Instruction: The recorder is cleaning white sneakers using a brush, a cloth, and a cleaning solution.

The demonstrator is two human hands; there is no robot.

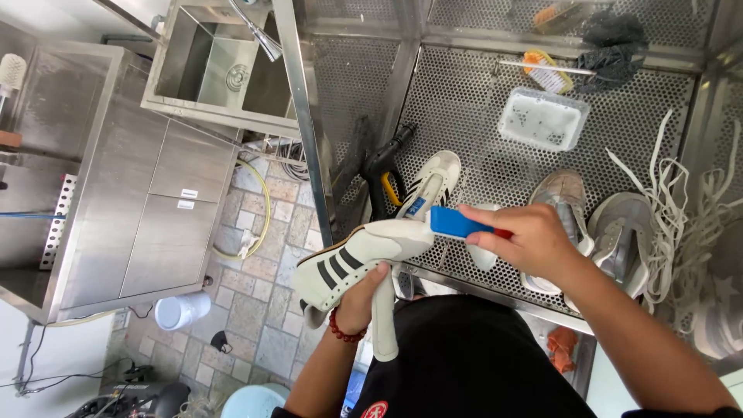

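Head view, left grip [362,298] under white sneaker [360,259], right grip [526,240] pressing blue brush [453,223] on it

The floor [255,310] is paved with small grey and tan stone tiles, and a yellow hose [263,209] curls across it beside a stainless steel cabinet [166,224] with flat doors. Above the cabinet sits a steel sink [213,70] with a tap [259,35] over it. To the right, daylight falls on a perforated steel tabletop [464,116] framed by steel posts.
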